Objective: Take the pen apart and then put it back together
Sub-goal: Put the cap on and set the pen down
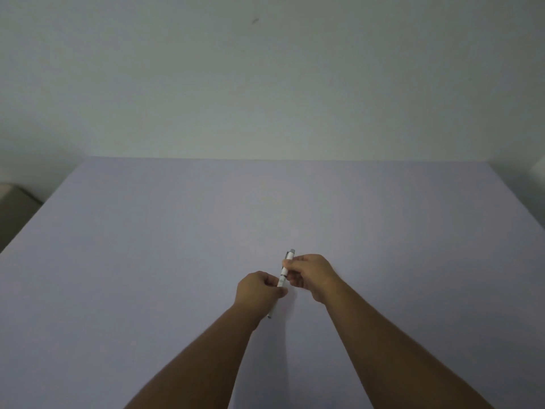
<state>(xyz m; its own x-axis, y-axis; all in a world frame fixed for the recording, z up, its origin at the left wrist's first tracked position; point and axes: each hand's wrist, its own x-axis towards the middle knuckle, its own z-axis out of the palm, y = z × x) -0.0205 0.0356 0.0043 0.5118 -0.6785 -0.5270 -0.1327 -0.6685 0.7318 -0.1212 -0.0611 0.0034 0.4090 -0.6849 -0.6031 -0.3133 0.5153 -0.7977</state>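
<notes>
Both hands close on one white pen (283, 273), held clear above the desk (147, 261). Left hand (259, 289) pinches the lower barrel, whose tip juts out below the grip; right hand (309, 274) pinches the upper barrel, just under the clip and grey end cap. The pen looks light, rigid and smooth, so likely slippery; the banded joint between the two grips seems the place to twist apart. No loose parts show, so disassembly appears not yet done.
</notes>
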